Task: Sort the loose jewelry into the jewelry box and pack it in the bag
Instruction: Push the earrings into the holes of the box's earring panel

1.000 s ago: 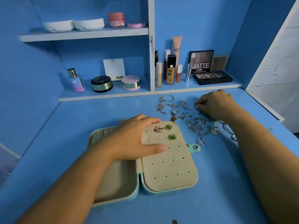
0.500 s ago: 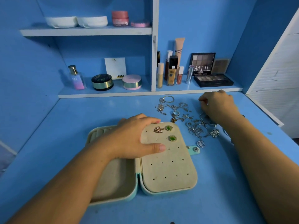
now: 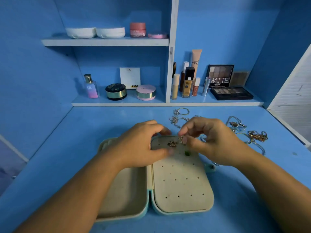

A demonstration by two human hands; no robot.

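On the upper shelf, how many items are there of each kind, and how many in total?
White round cases: 2
Pink jar: 1
Flat pink case: 1
Total: 4

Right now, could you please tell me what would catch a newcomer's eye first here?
The jewelry box lies open in the middle, the left hand holding its top edge. Above its perforated panel the right hand pinches a small earring. A tangle of loose chains lies on the blue desk to the right.
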